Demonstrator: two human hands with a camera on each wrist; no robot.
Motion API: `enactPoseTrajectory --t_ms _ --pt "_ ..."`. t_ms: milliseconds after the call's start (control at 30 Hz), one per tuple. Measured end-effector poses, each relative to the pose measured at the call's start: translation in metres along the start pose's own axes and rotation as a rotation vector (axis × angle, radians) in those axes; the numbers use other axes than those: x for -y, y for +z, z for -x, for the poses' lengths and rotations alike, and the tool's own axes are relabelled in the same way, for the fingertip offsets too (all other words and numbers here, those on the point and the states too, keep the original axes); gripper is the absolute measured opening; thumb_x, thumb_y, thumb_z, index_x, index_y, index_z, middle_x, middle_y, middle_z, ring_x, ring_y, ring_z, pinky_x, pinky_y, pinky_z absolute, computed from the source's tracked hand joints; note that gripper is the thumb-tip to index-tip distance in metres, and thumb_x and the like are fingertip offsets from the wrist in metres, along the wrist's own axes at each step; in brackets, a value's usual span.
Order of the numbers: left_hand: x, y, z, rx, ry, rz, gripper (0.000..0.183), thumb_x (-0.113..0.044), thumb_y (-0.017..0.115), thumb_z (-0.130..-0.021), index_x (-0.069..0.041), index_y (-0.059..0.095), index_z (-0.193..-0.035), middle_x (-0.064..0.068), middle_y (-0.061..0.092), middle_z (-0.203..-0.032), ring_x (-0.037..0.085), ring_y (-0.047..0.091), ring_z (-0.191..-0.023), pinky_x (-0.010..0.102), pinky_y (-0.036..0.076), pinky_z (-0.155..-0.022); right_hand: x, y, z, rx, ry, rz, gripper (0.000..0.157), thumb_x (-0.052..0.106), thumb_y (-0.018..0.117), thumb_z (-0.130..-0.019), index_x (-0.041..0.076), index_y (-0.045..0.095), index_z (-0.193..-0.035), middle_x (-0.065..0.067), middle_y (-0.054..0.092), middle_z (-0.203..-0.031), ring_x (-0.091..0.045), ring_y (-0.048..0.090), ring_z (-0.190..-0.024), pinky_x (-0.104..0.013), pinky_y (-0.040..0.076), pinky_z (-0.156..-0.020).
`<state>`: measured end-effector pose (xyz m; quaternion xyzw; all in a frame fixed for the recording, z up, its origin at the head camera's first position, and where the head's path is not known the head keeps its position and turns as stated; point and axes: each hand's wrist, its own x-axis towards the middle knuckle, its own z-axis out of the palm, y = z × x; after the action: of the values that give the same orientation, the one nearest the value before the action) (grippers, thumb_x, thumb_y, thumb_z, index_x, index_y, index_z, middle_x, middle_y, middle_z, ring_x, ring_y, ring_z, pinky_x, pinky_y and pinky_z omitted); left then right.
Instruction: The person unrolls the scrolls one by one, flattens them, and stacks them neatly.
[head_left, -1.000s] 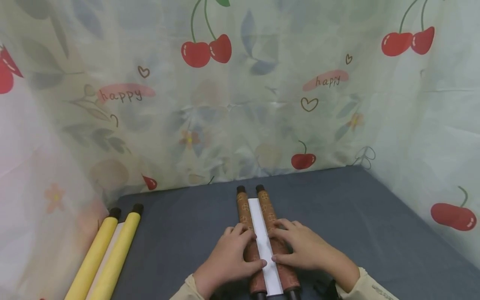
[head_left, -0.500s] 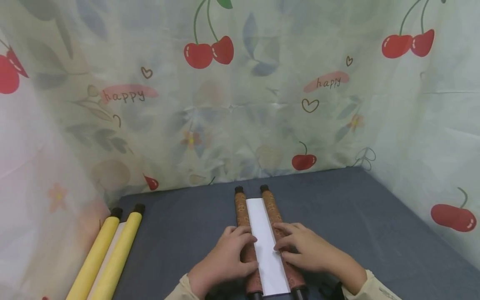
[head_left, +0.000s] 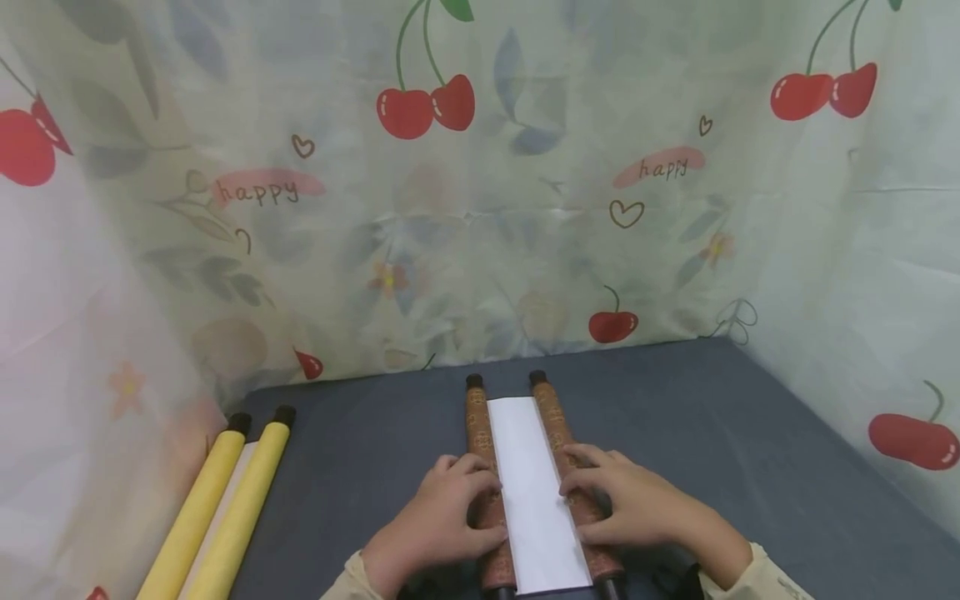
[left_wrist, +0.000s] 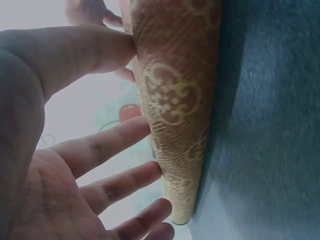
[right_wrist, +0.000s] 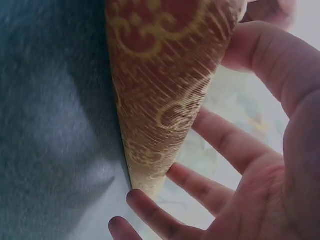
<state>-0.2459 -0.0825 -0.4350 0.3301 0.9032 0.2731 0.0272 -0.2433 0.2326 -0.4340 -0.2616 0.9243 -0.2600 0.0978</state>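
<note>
A brown patterned scroll lies lengthwise before me, its left roll [head_left: 477, 421] and right roll [head_left: 553, 417] apart. Between them shows a strip of blank white paper [head_left: 528, 475]. My left hand [head_left: 450, 512] rests over the left roll, fingertips and thumb tip at its top. Over the right roll my right hand [head_left: 633, 504] lies the same way. In the left wrist view the spread fingers touch the gold-figured cloth of the left roll [left_wrist: 172, 95]. Fairly straight fingers also meet the right roll [right_wrist: 155, 85] in the right wrist view.
A yellow scroll [head_left: 247, 492] with black knobs lies at the left, partly unrolled. Dark grey cloth [head_left: 360, 442] covers the table. A cherry-print curtain [head_left: 465, 258] hangs along the back and both sides.
The two brown rolls have moved apart, the left one leftward and the right one rightward, each with its hand. The white strip between them is wider.
</note>
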Motion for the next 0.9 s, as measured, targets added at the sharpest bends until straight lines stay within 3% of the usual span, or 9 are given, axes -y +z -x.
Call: enactPoseTrajectory --t_ms 300,533,767,900 --pt "0.008 -0.005 0.005 0.026 -0.069 0.064 0.052 -0.048 0.082 -0.090 -0.017 0.074 -0.132 0.004 0.063 -0.137 0.030 0.052 -0.122 0.058 0.047 -0.099 -0.006 -0.004 0.001 0.017 0.016 -0.051 0.040 0.040 0.083 -0.086 0.036 0.072 -0.125 -0.010 0.039 -0.166 -0.053 0.041 -0.145 -0.064 0.050 -0.088" --pt "0.012 -0.012 0.012 -0.017 -0.052 0.049 0.052 -0.051 0.084 -0.087 -0.015 0.075 -0.125 0.001 0.067 -0.119 0.025 0.054 -0.113 0.050 0.050 -0.094 -0.009 -0.007 0.002 0.012 0.042 -0.016 0.046 0.036 0.080 -0.085 0.039 0.070 -0.130 -0.008 0.039 -0.166 -0.049 0.044 -0.143 -0.056 0.049 -0.082" --pt "0.016 -0.013 0.015 -0.012 -0.103 0.064 0.047 -0.052 0.080 -0.091 -0.017 0.077 -0.122 -0.001 0.068 -0.116 0.024 0.058 -0.109 0.045 0.054 -0.090 -0.011 -0.012 0.009 -0.005 0.047 0.005 0.045 0.054 0.082 -0.089 0.036 0.069 -0.129 -0.014 0.044 -0.162 -0.055 0.043 -0.144 -0.065 0.052 -0.087" --pt "0.015 -0.014 0.017 -0.005 -0.125 0.090 0.045 -0.048 0.081 -0.091 -0.016 0.076 -0.123 0.002 0.067 -0.119 0.028 0.060 -0.112 0.047 0.055 -0.090 -0.015 -0.014 0.012 -0.032 0.017 -0.006 0.041 0.046 0.083 -0.090 0.034 0.069 -0.126 -0.016 0.043 -0.164 -0.054 0.042 -0.144 -0.068 0.049 -0.093"
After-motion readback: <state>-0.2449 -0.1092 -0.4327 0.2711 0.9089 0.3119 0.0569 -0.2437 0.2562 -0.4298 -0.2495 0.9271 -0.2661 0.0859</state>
